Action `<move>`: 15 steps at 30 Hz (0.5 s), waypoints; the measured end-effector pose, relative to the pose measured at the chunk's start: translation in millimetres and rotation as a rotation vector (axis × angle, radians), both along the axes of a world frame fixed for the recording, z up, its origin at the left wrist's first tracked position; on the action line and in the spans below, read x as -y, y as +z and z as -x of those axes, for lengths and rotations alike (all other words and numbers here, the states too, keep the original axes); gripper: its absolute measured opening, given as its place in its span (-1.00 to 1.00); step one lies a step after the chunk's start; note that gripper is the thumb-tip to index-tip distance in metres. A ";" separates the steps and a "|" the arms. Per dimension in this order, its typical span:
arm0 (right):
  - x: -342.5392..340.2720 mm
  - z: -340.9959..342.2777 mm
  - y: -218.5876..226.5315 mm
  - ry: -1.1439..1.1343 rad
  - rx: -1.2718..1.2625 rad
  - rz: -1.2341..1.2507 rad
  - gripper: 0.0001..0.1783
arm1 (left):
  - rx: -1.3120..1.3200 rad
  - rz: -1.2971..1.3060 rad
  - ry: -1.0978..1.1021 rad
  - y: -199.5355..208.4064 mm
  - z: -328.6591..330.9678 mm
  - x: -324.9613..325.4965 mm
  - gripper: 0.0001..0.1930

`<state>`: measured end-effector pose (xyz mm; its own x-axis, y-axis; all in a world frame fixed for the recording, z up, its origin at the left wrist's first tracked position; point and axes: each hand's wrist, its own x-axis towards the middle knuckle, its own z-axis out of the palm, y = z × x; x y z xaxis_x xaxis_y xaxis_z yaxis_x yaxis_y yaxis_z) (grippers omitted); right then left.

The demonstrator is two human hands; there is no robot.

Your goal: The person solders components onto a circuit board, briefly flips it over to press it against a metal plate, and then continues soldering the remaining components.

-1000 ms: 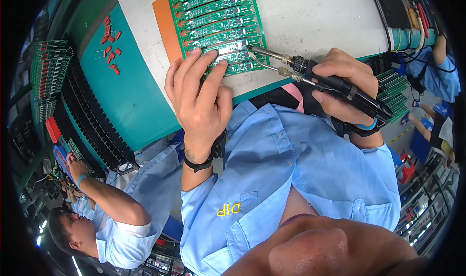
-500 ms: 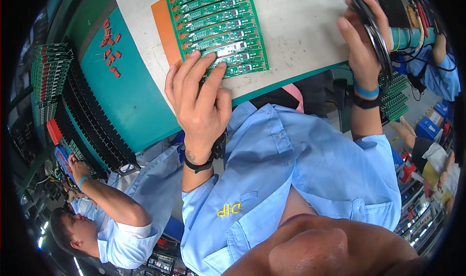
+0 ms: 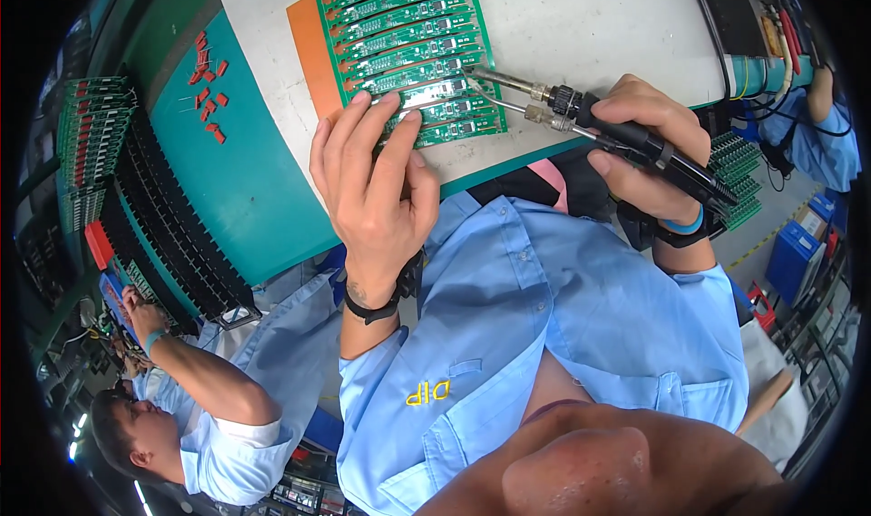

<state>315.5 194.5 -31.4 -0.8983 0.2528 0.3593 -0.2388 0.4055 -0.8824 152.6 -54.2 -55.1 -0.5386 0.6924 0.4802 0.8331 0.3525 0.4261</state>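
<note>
A panel of narrow green circuit boards [image 3: 413,40] lies on a pale work sheet [image 3: 590,26]. My left hand [image 3: 374,185] rests on its near left part, fingers stretched out and slightly spread, fingertips touching the boards. In my right hand [image 3: 658,140] is a black soldering iron [image 3: 564,102], with a thin metal feed tube beside its barrel. The iron points left, its tip over the panel's right part; whether it touches a board I cannot tell. An orange strip [image 3: 311,53] shows along the panel's left edge.
Red components with wire leads [image 3: 207,90] lie scattered on the teal mat [image 3: 236,185]. Black racks [image 3: 172,189] and stacked green boards [image 3: 91,135] stand at the left. A co-worker [image 3: 218,398] sits at lower left. Cables [image 3: 785,31] run at the upper right.
My right hand has come left and down from the upper right, bringing the soldering iron over the panel. My left hand has stayed nearly still on the boards.
</note>
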 end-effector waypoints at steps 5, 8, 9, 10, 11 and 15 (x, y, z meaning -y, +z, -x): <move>0.4 1.1 1.9 0.002 0.035 -0.006 -0.56 | -0.012 0.027 -0.008 -0.2 -0.6 0.2 -0.65; -0.5 2.5 2.4 0.010 0.031 -0.007 -0.56 | -0.009 0.030 -0.010 0.1 -0.7 0.2 -0.65; -1.7 3.9 3.4 0.021 0.022 -0.009 -0.54 | -0.008 0.031 -0.009 0.1 -0.5 0.2 -0.64; -2.7 5.1 4.5 0.032 0.013 -0.012 -0.52 | -0.007 0.032 -0.008 0.1 -0.4 0.2 -0.64; -3.2 5.7 5.0 0.043 0.003 -0.015 -0.50 | -0.006 0.033 -0.007 0.0 -0.3 0.2 -0.64; -0.6 1.6 2.1 0.033 0.040 -0.013 -0.55 | -0.008 0.040 -0.006 0.1 -0.5 0.4 -0.64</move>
